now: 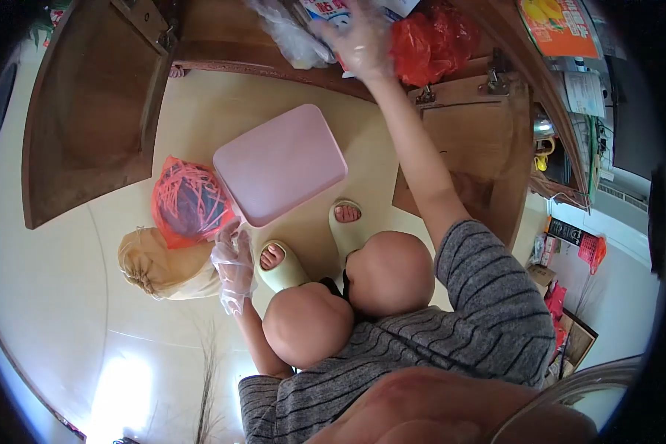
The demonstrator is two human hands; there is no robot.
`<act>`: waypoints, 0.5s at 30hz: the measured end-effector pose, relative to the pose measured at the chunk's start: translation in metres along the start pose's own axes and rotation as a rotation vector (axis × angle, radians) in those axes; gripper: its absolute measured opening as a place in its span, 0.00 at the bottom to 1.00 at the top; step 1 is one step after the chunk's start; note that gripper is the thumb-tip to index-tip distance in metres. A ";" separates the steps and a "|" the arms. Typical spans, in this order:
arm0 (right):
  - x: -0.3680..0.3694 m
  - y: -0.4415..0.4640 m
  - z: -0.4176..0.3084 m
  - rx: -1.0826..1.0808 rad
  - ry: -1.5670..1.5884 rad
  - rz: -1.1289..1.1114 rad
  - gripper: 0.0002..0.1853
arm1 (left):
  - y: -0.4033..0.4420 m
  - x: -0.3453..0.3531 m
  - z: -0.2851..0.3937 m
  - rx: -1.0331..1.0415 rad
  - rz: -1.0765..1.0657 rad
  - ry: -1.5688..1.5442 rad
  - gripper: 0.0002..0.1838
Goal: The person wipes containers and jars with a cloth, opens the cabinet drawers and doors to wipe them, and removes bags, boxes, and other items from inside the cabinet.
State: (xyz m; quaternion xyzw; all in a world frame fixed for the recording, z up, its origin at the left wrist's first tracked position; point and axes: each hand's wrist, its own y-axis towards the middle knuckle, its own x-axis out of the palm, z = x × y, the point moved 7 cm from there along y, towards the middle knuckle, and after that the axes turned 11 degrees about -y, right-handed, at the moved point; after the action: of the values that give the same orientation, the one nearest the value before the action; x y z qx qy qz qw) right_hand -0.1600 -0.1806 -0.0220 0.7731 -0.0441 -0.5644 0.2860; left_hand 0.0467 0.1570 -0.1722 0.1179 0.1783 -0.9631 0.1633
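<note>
My right hand point(364, 48), in a clear plastic glove, reaches into the open wooden cabinet with its thumb spread; its fingertips run to the top edge of the view. Under and beside it lies a white package point(325, 9) with red and blue print. A crumpled red plastic bag point(433, 44) sits just to its right, and a clear plastic bag point(292, 33) to its left. My left hand point(234, 259), also gloved, is low by the floor, its fingers closed at the edge of a red plastic bag point(189, 203) with dark contents and pink strands.
A pink rectangular plastic tray or lid point(281, 164) lies on the floor before my feet. Beside the red bag rests a tan drawstring sack point(166, 263). Cabinet doors stand open at left point(92, 111) and right point(473, 140).
</note>
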 end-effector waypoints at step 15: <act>-0.022 0.086 0.080 0.221 -0.326 -0.051 0.19 | 0.000 -0.023 -0.098 0.029 0.329 -0.031 0.29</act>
State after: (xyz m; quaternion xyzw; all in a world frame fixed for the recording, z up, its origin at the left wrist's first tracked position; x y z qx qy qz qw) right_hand -0.2181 -0.2750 0.0228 0.6989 -0.1317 -0.6810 0.1742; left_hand 0.0847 0.2009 -0.2540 0.1329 0.1402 -0.9276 0.3196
